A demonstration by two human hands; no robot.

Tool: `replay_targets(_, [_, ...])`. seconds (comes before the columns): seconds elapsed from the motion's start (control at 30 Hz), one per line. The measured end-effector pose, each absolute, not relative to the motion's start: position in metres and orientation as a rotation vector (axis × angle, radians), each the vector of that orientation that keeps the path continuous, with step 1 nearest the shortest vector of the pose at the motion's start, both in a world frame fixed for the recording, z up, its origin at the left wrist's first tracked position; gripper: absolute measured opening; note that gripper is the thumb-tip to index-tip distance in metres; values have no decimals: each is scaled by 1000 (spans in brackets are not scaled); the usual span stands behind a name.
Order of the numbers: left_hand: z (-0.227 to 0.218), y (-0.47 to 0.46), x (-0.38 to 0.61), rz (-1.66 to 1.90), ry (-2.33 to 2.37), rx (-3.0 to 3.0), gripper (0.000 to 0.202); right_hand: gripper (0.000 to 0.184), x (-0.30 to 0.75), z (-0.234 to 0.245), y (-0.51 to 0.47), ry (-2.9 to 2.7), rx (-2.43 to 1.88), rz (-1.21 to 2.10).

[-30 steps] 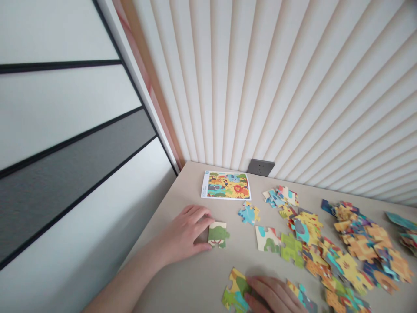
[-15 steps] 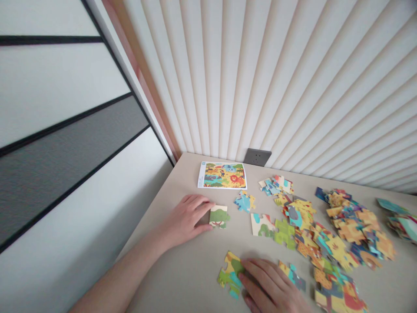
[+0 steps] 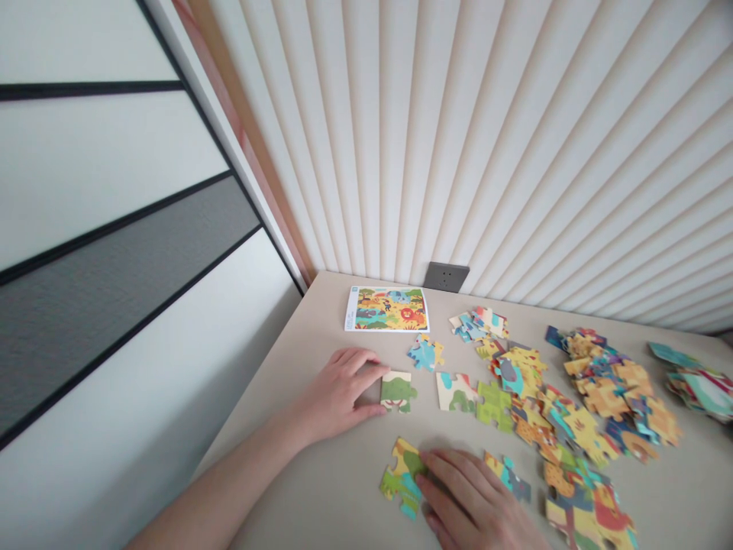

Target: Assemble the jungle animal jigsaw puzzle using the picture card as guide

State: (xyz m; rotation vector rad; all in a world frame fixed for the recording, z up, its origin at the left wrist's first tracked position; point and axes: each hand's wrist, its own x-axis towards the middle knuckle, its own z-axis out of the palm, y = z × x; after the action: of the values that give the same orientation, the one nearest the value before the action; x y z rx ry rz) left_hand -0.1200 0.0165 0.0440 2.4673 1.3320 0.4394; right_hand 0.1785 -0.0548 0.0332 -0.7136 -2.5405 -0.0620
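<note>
The left arm reaches in from the lower left, the left hand [image 3: 337, 396] palm-down with a narrow, curled grip, fingertips against the edge of a cardboard puzzle piece [image 3: 397, 391]. The right hand [image 3: 473, 496] lies flat in a wide grip, fingers spread over joined pieces [image 3: 402, 477]. All sit on the beige counter [image 3: 309, 321], with loose pieces [image 3: 607, 382] heaped to the right.
</note>
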Motion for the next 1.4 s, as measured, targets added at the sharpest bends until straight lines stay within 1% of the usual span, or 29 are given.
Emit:
replay_targets(0.17, [44, 19, -125, 429, 1306, 2465, 59, 23, 178, 35, -56, -2541, -725, -34])
replay_targets(0.33, [44, 20, -127, 447, 1279, 2478, 44, 24, 177, 38, -56, -2544, -723, -22])
replay_targets(0.4, [44, 20, -125, 465, 1301, 2480, 42, 26, 177, 41, -57, -2561, -731, -4])
replay_targets(0.73, [41, 20, -119, 511, 1353, 2483, 38, 27, 173, 45, -62, -2610, -775, 130])
replay_targets(0.9, [42, 20, -118, 480, 1353, 2490, 42, 28, 173, 41, -63, -2598, -782, 116])
replay_targets(1.1, [43, 18, -117, 473, 1362, 2477, 40, 28, 174, 44, -60, -2596, -756, 50])
replay_targets(1.4, [43, 19, -117, 497, 1365, 2483, 40, 30, 175, 48, -59, -2638, -732, 52])
